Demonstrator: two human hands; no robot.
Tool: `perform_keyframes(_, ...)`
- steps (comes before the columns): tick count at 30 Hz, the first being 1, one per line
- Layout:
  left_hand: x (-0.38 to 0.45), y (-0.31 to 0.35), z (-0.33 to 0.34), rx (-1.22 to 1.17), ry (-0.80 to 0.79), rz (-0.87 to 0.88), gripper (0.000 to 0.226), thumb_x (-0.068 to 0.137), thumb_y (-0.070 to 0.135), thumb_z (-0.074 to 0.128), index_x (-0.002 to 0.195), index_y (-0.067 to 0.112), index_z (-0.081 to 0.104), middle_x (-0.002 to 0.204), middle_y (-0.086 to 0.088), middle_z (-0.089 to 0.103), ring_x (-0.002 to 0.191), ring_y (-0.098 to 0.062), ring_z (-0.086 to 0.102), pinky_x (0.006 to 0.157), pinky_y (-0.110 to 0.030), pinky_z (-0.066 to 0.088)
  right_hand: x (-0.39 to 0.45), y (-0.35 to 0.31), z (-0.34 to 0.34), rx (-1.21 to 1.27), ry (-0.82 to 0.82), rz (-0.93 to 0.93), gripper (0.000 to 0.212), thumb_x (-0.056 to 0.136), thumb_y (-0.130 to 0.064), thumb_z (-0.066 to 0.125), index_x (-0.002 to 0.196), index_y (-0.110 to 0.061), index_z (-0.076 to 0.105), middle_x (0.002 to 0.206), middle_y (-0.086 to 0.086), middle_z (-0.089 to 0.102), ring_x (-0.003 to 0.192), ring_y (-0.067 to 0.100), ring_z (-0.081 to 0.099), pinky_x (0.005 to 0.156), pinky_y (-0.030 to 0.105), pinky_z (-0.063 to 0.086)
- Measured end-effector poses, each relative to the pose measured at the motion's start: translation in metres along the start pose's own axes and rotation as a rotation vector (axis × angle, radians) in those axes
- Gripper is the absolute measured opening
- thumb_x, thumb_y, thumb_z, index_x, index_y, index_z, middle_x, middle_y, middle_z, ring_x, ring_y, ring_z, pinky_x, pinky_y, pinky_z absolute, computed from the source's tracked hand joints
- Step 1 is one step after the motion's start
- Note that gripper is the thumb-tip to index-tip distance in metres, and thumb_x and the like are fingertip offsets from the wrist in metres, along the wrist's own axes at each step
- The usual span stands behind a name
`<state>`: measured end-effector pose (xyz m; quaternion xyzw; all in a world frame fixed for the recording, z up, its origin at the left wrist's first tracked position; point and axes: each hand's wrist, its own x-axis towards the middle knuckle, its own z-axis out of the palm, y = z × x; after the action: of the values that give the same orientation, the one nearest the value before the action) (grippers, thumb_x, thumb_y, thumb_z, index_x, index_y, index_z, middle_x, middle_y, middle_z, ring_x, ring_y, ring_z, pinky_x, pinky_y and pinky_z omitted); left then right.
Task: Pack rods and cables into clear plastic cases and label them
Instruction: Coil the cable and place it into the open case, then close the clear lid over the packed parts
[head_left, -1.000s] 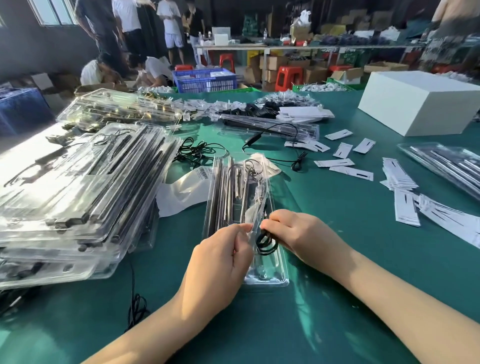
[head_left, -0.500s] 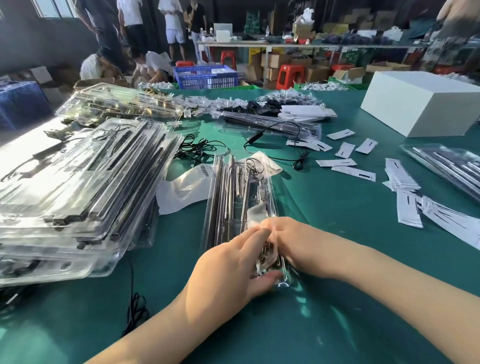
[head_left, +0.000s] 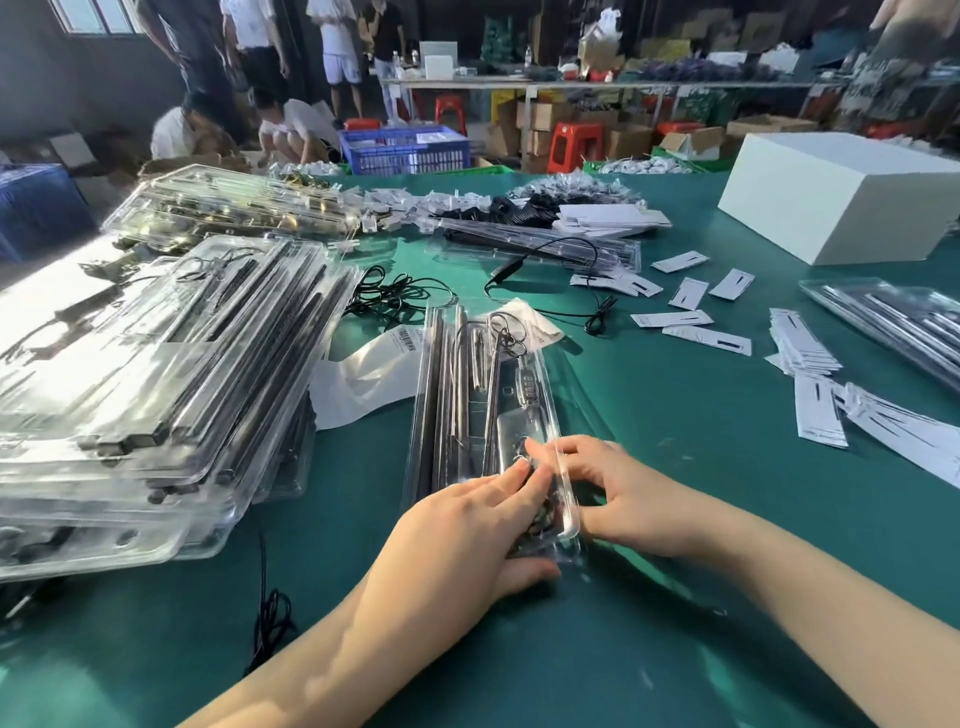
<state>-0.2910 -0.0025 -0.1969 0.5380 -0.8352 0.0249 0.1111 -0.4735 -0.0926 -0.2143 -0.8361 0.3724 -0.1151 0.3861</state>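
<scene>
Moved since a second ago: coiled black cable (head_left: 540, 512), then lifted between both hands, now pressed down into the near end of the clear plastic case (head_left: 493, 410). Left hand (head_left: 467, 530) laid flat over that end, fingers straight, tips on the cable. Right hand (head_left: 618, 493) just beside, fingers curled over the case's raised right edge, probably gripping it, though blurred. Rods (head_left: 447, 395) lying lengthwise beyond the fingertips. Risks: coil springing back out once pressure lifts; case sliding on the green table (head_left: 675, 597); loops caught under the rim.
</scene>
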Motion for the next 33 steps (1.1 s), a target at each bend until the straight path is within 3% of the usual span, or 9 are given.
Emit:
perform_keyframes(6, 0.007, -0.002, 0.014, 0.081, 0.015, 0.074, 0.064, 0.056, 0.057, 0.084, 0.107, 0.018, 0.075, 0.106, 0.000, 0.073, 0.084, -0.013, 0.072, 0.064, -0.024, 0.057, 0.008, 0.008, -0.005, 0.490, 0.425, 0.226, 0.030, 0.069, 0.000, 0.081, 0.090, -0.021, 0.074, 0.114, -0.007, 0.069, 0.103, 0.006, 0.063, 0.094, 0.028, 0.049)
perform_keyframes(8, 0.010, -0.004, 0.014, 0.061, 0.025, 0.073, 0.060, 0.070, 0.054, 0.077, 0.118, 0.020, 0.069, 0.119, -0.003, 0.068, 0.098, -0.015, 0.069, 0.080, -0.023, 0.055, 0.012, 0.010, -0.016, 0.511, 0.482, 0.288, 0.027, 0.071, -0.004, 0.081, 0.089, -0.023, 0.071, 0.104, -0.003, 0.070, 0.098, 0.011, 0.063, 0.087, 0.027, 0.049)
perform_keyframes(10, 0.016, -0.012, 0.015, 0.057, -0.036, 0.048, 0.062, 0.092, 0.055, 0.050, 0.145, 0.024, 0.040, 0.150, -0.002, 0.040, 0.131, -0.016, 0.045, 0.109, -0.022, 0.029, 0.009, 0.017, -0.036, 0.287, 0.623, 0.291, 0.022, 0.078, -0.014, 0.077, 0.095, -0.026, 0.071, 0.104, -0.004, 0.070, 0.095, 0.014, 0.064, 0.080, 0.026, 0.048)
perform_keyframes(12, 0.023, -0.023, 0.019, 0.031, -0.091, 0.006, 0.063, 0.098, 0.055, 0.033, 0.153, 0.029, 0.017, 0.160, 0.002, 0.015, 0.145, -0.015, 0.019, 0.115, -0.022, 0.006, 0.000, 0.036, -0.067, -0.296, 0.760, 0.326, 0.029, 0.082, -0.018, 0.071, 0.110, -0.023, 0.068, 0.114, 0.004, 0.066, 0.099, 0.025, 0.062, 0.078, 0.028, 0.046)
perform_keyframes(14, 0.030, -0.030, 0.020, 0.048, -0.132, -0.009, 0.062, 0.098, 0.055, 0.033, 0.153, 0.031, 0.016, 0.161, -0.001, 0.010, 0.146, -0.017, 0.014, 0.117, -0.025, 0.006, -0.018, 0.064, -0.103, -0.650, 0.750, 0.561, 0.039, 0.085, -0.020, 0.063, 0.123, -0.017, 0.057, 0.127, 0.014, 0.053, 0.109, 0.037, 0.054, 0.083, 0.040, 0.046)
perform_keyframes(18, 0.049, -0.041, 0.015, 0.138, -0.218, -0.098, 0.061, 0.096, 0.054, 0.039, 0.151, 0.034, 0.021, 0.158, -0.010, 0.015, 0.141, -0.027, 0.022, 0.114, -0.039, 0.028, -0.062, 0.112, -0.145, -0.700, 0.454, 1.093, 0.053, 0.092, -0.048, 0.046, 0.133, -0.014, 0.048, 0.132, 0.020, 0.044, 0.120, 0.038, 0.046, 0.094, 0.038, 0.040)
perform_keyframes(23, 0.051, -0.044, 0.016, 0.055, -0.276, -0.123, 0.066, 0.093, 0.060, 0.040, 0.151, 0.034, 0.021, 0.156, -0.011, 0.026, 0.145, -0.024, 0.019, 0.116, -0.038, 0.024, -0.078, 0.126, -0.143, -0.644, 0.428, 1.052, 0.024, 0.095, -0.043, 0.043, 0.106, -0.026, 0.056, 0.133, 0.020, 0.044, 0.120, 0.038, 0.043, 0.095, 0.038, 0.040)
perform_keyframes(29, 0.057, -0.031, 0.015, 0.042, -0.205, -0.216, 0.075, 0.082, 0.073, 0.048, 0.144, 0.032, 0.040, 0.146, -0.010, 0.044, 0.136, -0.025, 0.033, 0.111, -0.037, 0.032, -0.056, 0.118, -0.129, -0.660, 0.734, 1.090, 0.049, 0.092, -0.055, 0.049, 0.111, -0.013, 0.065, 0.123, 0.016, 0.048, 0.116, 0.035, 0.042, 0.083, 0.039, 0.040)
perform_keyframes(33, 0.058, -0.031, 0.015, 0.033, -0.142, -0.234, 0.073, 0.076, 0.076, 0.052, 0.135, 0.032, 0.053, 0.132, -0.004, 0.058, 0.124, -0.022, 0.048, 0.103, -0.033, 0.040, -0.034, 0.115, -0.137, -0.424, 0.746, 1.208, 0.029, 0.088, -0.025, 0.058, 0.113, -0.011, 0.063, 0.121, 0.018, 0.051, 0.116, 0.034, 0.039, 0.087, 0.038, 0.038)
